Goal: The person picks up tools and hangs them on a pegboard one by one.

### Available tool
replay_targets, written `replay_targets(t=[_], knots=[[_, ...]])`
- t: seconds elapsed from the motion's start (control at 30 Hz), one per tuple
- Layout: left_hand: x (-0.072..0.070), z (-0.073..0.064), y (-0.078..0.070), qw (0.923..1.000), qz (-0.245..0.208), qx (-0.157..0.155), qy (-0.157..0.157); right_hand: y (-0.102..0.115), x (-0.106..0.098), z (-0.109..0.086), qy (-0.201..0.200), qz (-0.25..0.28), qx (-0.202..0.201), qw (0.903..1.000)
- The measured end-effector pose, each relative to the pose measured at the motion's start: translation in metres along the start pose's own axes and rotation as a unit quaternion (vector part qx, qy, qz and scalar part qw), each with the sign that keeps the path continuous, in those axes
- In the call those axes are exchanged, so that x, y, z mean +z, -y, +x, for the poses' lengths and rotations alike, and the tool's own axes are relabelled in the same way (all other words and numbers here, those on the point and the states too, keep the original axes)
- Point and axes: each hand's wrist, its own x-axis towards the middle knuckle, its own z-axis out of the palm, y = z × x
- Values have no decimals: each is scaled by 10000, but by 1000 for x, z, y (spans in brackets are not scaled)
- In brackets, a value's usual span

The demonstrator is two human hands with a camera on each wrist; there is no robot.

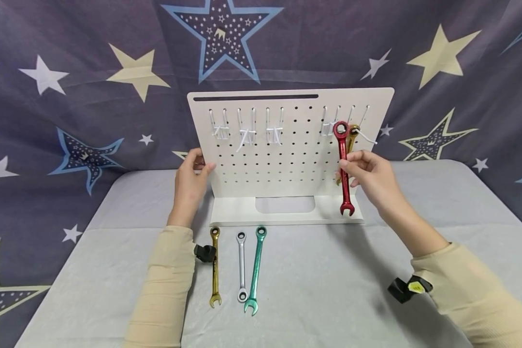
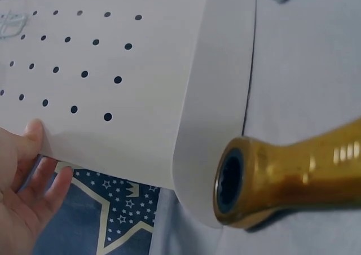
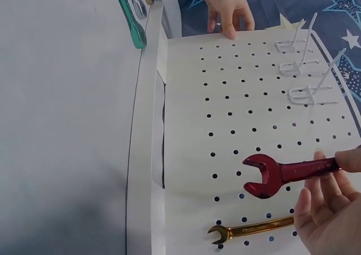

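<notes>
My right hand (image 1: 371, 175) pinches a red combination wrench (image 1: 344, 169) by its shaft, ring end up and open jaw down, in front of a white pegboard (image 1: 261, 174). Behind it, a gold wrench (image 3: 256, 228) hangs from the rightmost hook (image 1: 365, 137), partly hidden by the red one and my fingers. At the board's left edge, my left hand (image 1: 190, 186) grips it, thumb on the front face and fingers behind, as the left wrist view also shows. The red wrench's ring end overlaps the hooks on the right in the head view.
Three white double hooks (image 1: 247, 130) sit bare on the board's upper left. On the grey tablecloth (image 1: 313, 290) before the base lie a gold wrench (image 1: 215, 270), a silver double-ring wrench (image 1: 242, 266) and a green wrench (image 1: 256, 270). A star-patterned cloth (image 1: 313, 43) hangs behind.
</notes>
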Motion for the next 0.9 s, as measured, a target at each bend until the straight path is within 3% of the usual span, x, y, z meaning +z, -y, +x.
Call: replay_targets(t=[0.3, 0.9], knots=[[6, 0, -3, 9980, -611, -27, 184, -3, 7, 10, -21, -20, 175, 9998], [5, 1, -1, 9983, -548, -4, 173, -21, 18, 24, -155, -178, -62, 9997]])
